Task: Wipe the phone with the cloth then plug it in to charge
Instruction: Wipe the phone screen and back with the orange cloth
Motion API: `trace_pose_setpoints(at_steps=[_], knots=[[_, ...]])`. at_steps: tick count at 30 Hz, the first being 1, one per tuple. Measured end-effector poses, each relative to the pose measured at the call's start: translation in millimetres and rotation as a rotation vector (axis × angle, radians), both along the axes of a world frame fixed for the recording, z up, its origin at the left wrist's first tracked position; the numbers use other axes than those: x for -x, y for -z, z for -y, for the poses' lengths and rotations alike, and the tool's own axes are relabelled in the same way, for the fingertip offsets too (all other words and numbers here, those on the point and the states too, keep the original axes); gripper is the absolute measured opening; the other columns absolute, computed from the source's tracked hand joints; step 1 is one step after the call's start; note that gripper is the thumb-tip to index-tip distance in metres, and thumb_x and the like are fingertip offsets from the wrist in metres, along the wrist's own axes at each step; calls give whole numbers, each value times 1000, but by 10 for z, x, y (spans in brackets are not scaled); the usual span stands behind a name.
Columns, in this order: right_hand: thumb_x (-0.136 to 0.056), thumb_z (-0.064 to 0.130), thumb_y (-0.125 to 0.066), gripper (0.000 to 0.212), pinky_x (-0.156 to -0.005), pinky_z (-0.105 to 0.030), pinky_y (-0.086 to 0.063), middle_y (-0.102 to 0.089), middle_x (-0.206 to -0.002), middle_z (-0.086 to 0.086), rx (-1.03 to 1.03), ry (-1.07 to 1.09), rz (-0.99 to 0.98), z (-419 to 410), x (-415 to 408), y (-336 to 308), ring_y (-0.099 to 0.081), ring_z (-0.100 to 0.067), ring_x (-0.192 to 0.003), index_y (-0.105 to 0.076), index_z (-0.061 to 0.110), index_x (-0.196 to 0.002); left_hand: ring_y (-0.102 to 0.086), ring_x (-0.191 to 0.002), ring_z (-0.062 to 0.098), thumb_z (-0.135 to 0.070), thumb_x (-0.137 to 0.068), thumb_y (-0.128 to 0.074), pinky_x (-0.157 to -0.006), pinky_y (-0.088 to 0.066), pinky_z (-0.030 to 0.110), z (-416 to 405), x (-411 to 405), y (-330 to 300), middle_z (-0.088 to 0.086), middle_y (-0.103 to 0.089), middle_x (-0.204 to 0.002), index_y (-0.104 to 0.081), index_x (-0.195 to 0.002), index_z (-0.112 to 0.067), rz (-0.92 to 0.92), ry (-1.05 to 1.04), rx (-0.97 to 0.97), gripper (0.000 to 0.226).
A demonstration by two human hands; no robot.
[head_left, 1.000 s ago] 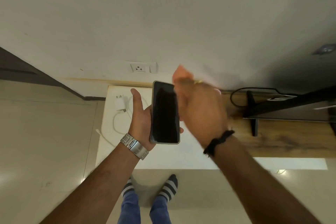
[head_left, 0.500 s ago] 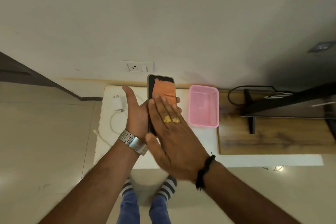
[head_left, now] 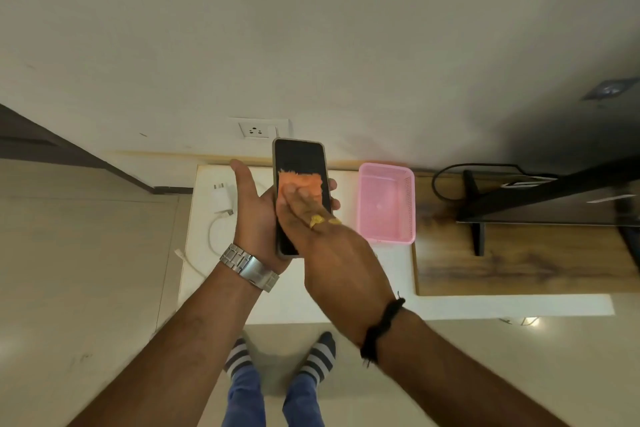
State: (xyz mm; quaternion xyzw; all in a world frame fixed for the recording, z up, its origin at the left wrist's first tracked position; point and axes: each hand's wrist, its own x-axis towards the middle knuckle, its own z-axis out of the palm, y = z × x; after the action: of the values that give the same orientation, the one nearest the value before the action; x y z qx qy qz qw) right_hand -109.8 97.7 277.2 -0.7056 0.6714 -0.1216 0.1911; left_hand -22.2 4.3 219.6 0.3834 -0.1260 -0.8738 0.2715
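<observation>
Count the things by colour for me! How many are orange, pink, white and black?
Orange: 1, the fuzzy orange cloth
Pink: 1, the pink plastic basket
White: 2, the white charger plug and white cable
Black: 1, the black-screened phone
Total: 5

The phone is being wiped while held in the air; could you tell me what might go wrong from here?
1. The phone lies in the left hand, held above the floor edge of the white table; pressure from the right hand could dislodge it.
2. The orange cloth covers only mid-screen, so the top may stay unwiped.
3. The charger cable trails over the table's edge and could snag.
</observation>
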Motion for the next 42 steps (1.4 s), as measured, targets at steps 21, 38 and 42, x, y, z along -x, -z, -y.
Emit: trace_pose_setpoints(at_steps=[21,38,42], knots=[[-93,7,-60,12,-66,-32,-61,-65,-73,-7,-58,134,201,50,-5,-125,-64,-18,-60,-71,5,-96,-73,-97,38,-92,-84,-21,-84,-59,48,-7,-9,75,22,-73,-119,-76,-122,-9,41,-28,-71,107],[-107,19,-43,37,-113,-26,-36,-58,-140,-3,-198,44,120,-69,228,53,-56,-16,-124,-50,16,-143,-71,-96,37,-52,-98,-41,-89,-57,49,67,-31,179,23,-70,-118,-68,-132,-9,112,-97,-80,61],[-81,1,-79,39,-93,-34,-57,-75,-111,-9,-2,114,99,-216,261,133,-75,-21,-95,-71,4,-119,-73,-92,36,-54,-101,-35,-82,-60,49,56,-45,178,22,-71,-117,-63,-137,-9,90,-71,-78,64]])
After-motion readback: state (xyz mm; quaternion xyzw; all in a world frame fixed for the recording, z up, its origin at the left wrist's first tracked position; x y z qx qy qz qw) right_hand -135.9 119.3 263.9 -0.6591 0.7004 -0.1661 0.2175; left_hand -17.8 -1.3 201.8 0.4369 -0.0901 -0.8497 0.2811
